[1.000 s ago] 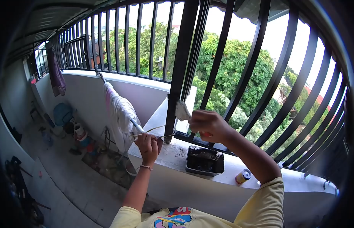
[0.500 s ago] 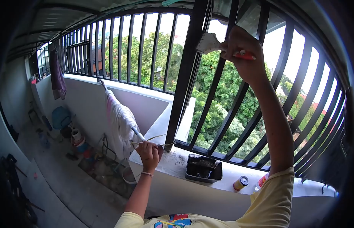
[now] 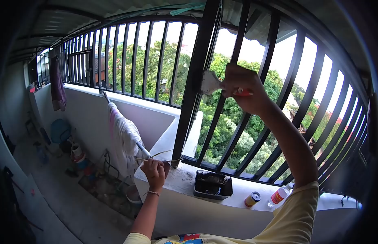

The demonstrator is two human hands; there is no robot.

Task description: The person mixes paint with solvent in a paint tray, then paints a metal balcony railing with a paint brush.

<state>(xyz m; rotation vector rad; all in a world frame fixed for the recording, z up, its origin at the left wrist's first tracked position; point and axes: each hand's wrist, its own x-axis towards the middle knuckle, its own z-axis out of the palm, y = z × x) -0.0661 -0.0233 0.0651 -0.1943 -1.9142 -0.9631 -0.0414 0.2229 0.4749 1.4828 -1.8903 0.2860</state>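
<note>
My right hand is raised, its fingers closed round a paintbrush with a pale, speckled wide part and a red handle end. The brush's wide end meets the thick black post of the railing, and its tip is lost against the dark metal. Lower left, my left hand is closed over the ledge corner, with a flat brownish piece showing at its fingers. Just above it ends a pale pole, with a thin yellowish cord running by the post's foot.
On the white ledge stand a black tray holding dark paint, a can and a clear bottle with a red label. White cloth hangs over the pole. A bucket and clutter sit on the floor below.
My right hand has moved down with the paintbrush along the post. My left hand stays by the pole's end. The view has shifted slightly, showing more of the bottle.
</note>
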